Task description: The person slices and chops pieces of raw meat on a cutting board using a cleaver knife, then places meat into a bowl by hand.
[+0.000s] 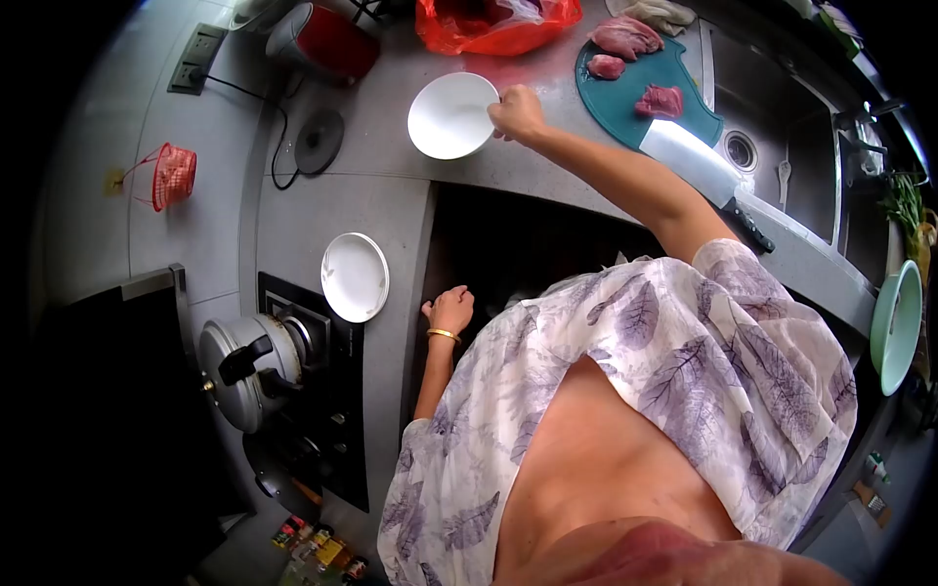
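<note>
My right hand (516, 112) is closed on the rim of a white bowl (447, 119), at the bowl's right side. The bowl is over the grey counter, and its inside looks plain white. Lower down, my left hand (449, 310), with a gold bangle at its wrist, is beside the counter's inner edge. Its fingers are loosely bent and apart, with nothing seen in them. Nearest to it is a white plate (355, 277) at the edge of the black stove. To the right of the bowl, several pieces of raw meat (626, 37) lie on a green cutting board (611, 93).
A cleaver (692, 161) lies below the board, alongside the steel sink (772, 88). A red plastic bag (498, 34) sits behind the bowl. At left are a black round lid (319, 142) and a pressure cooker (244, 371). A pale green basin (895, 327) stands far right.
</note>
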A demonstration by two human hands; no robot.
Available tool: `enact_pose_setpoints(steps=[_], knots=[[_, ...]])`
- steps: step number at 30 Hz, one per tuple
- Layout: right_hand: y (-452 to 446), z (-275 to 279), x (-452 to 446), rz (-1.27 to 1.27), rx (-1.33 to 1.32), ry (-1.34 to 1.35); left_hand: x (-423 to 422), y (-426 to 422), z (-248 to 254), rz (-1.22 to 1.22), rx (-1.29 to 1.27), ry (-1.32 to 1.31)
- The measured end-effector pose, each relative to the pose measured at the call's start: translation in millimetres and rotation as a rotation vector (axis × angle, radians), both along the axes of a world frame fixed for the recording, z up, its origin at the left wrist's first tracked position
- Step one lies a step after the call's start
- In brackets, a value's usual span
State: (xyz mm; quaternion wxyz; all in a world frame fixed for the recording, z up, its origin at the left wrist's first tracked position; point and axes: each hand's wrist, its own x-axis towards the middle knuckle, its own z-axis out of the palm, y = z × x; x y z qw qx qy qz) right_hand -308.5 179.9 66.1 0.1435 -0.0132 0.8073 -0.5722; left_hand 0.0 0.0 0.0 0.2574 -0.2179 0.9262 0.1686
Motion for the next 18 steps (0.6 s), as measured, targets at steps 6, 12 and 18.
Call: enact_pose_setpoints(steps=[6, 12, 18], knots=[[12, 2, -22, 0.125, -0.007, -0.047, -29, 38, 21, -0.056, -0.051, 0.102], [104, 31, -14, 0.367, 0.062, 0.187, -37, 90, 31, 0.063, 0.017, 0.185], [351, 182, -2, 0.105, 0.498, 0.514, -72, 142, 47, 0.010, 0.023, 0.337]])
